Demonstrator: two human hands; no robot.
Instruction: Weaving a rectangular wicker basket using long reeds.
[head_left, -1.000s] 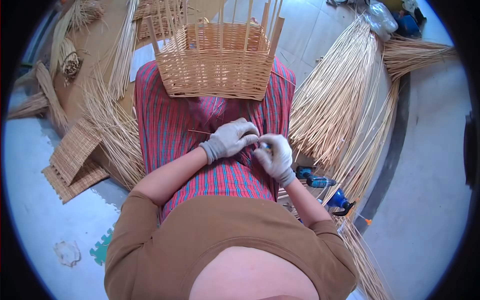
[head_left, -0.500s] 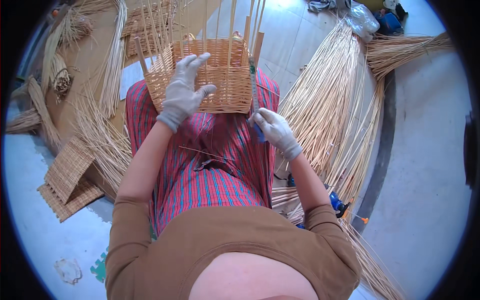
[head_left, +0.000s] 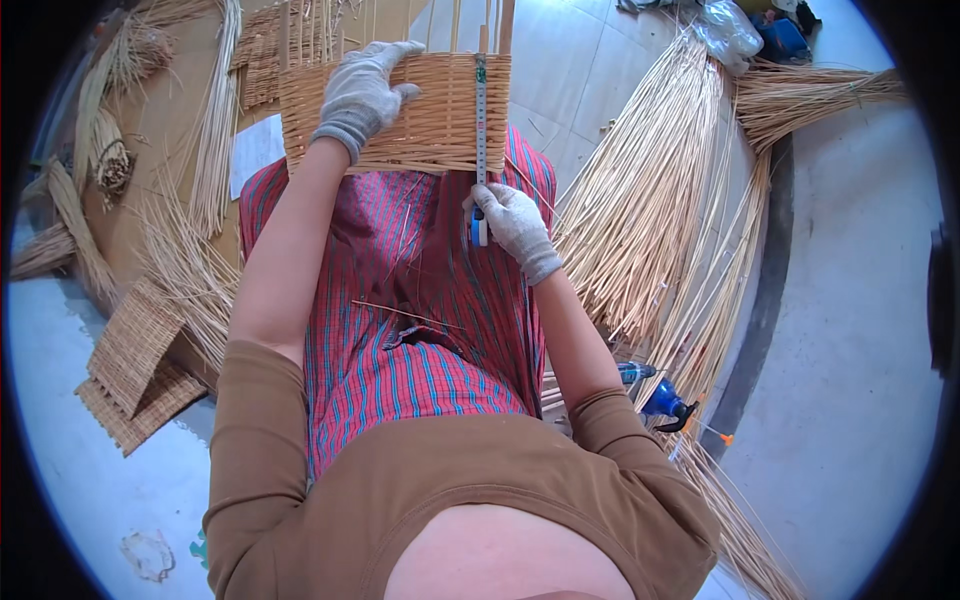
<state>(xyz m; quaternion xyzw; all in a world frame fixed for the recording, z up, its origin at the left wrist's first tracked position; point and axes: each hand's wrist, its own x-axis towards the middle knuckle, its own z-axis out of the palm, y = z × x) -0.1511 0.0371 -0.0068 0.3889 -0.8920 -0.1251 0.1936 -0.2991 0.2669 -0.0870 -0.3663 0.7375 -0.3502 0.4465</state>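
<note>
My gloved left hand (head_left: pixel 365 95) grips the upper part of a woven wicker basket (head_left: pixel 436 118), whose tall stakes stand up past the frame's top. My gloved right hand (head_left: pixel 508 219) holds a tape measure with a blue case (head_left: pixel 479 230) just below the basket. Its extended blade (head_left: pixel 481 125) runs vertically along the basket's right side, with its end at the upper edge. The basket sits over my knees on red striped plaid cloth (head_left: pixel 400 390); a thin loose strip (head_left: pixel 372 305) lies across the cloth.
Long bundles of pale strips (head_left: pixel 650 200) spread on the right, with a plastic bag (head_left: pixel 725 35) behind. A cordless tool (head_left: pixel 636 372) and blue spray bottle (head_left: pixel 668 398) lie by my right arm. Woven mats (head_left: pixel 135 360), white paper (head_left: pixel 257 155) and more bundles lie on the left.
Both hands rose from my lap; my left took hold of the basket. The tape measure was extended up against it, and the basket now stands with its side more squarely facing me.
</note>
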